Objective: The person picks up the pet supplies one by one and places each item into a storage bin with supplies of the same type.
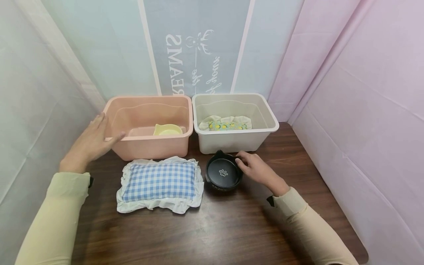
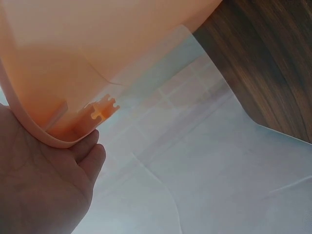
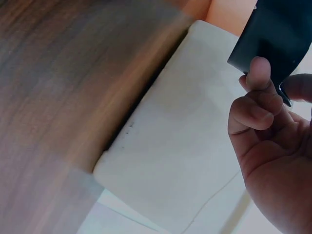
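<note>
My right hand (image 1: 257,168) pinches the rim of a black cat-eared pet bowl (image 1: 223,176) with a paw print inside. In the right wrist view the fingers are curled and the thumb lies over the dark edge of the bowl (image 3: 270,41). My left hand (image 1: 91,139) rests at the left rim of a peach plastic bin (image 1: 150,148), fingers extended and thumb spread over the front corner. A pale yellow eared bowl (image 1: 169,129) sits inside that bin. Between the hands lies a blue-and-white checked pillow (image 1: 160,181) with a white ruffle.
A white bin (image 1: 232,142) stands right of the peach one, holding a ruffled lemon-print cloth item (image 1: 228,126). Both stand at the back of a dark wooden table (image 1: 212,235). Fabric curtains (image 1: 357,110) enclose the back and both sides.
</note>
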`<state>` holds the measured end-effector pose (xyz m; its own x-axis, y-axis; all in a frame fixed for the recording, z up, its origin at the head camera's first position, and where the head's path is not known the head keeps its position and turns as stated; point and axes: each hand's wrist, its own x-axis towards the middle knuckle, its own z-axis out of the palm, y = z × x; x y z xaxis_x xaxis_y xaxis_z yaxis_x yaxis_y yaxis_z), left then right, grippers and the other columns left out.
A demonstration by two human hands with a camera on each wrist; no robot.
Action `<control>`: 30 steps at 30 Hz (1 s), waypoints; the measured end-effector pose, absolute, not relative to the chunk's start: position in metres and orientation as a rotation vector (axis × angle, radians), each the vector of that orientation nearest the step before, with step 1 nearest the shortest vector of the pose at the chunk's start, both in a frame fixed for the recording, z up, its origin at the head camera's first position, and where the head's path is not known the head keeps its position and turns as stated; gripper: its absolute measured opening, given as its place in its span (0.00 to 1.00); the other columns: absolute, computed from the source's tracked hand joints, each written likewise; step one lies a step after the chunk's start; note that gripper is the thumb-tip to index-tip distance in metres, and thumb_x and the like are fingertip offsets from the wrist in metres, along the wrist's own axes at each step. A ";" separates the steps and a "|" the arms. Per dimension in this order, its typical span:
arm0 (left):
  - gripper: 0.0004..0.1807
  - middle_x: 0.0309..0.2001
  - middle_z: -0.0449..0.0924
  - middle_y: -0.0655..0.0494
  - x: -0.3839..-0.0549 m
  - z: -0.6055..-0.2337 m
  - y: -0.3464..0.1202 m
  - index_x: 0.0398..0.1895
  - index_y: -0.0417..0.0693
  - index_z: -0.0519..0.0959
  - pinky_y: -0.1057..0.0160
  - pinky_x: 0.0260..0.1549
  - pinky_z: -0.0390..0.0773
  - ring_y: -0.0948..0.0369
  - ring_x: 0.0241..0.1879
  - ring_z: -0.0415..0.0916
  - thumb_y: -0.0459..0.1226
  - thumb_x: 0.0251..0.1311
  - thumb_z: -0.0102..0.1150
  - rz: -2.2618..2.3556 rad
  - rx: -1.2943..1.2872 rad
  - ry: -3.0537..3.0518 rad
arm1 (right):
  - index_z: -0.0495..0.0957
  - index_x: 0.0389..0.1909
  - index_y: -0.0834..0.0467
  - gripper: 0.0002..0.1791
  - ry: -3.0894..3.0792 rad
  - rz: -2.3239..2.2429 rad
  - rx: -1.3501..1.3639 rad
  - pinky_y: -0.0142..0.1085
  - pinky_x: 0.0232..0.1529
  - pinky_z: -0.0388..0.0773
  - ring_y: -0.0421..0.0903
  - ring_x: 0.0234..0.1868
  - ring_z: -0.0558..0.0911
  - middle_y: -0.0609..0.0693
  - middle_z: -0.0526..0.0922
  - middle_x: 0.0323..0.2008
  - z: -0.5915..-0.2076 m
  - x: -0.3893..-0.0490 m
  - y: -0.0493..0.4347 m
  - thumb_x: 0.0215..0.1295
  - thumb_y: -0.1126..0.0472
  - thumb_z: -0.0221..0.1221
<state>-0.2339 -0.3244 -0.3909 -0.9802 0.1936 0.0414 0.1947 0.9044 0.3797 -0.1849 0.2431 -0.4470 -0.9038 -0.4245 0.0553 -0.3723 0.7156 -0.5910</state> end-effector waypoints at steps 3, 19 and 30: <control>0.58 0.86 0.24 0.35 -0.234 -0.391 -0.324 0.86 0.35 0.31 0.35 0.82 0.34 0.38 0.85 0.24 0.67 0.78 0.43 -0.614 -0.308 -3.063 | 0.82 0.55 0.60 0.12 2.833 -0.958 -0.663 0.49 0.45 0.88 0.52 0.50 0.91 0.57 0.90 0.48 -0.442 -0.184 0.242 0.85 0.58 0.55; 0.58 0.86 0.23 0.35 -0.233 -0.390 -0.324 0.86 0.35 0.29 0.32 0.81 0.36 0.36 0.85 0.23 0.67 0.78 0.42 -0.614 -0.294 -3.075 | 0.83 0.54 0.61 0.11 2.846 -1.008 -0.779 0.44 0.41 0.86 0.45 0.43 0.89 0.54 0.91 0.44 -0.419 -0.185 0.237 0.84 0.60 0.56; 0.58 0.85 0.21 0.35 -0.233 -0.391 -0.327 0.85 0.34 0.28 0.33 0.81 0.34 0.36 0.84 0.22 0.65 0.79 0.43 -0.598 -0.305 -3.080 | 0.83 0.52 0.60 0.10 2.859 -0.993 -0.793 0.43 0.40 0.84 0.44 0.40 0.88 0.53 0.92 0.42 -0.400 -0.190 0.235 0.83 0.60 0.56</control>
<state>-0.2330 -0.3269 -0.3912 -0.9812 0.1910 0.0266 0.1871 0.9092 0.3719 -0.1902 0.2345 -0.3999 -0.8714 -0.4674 0.1492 -0.4593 0.6700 -0.5832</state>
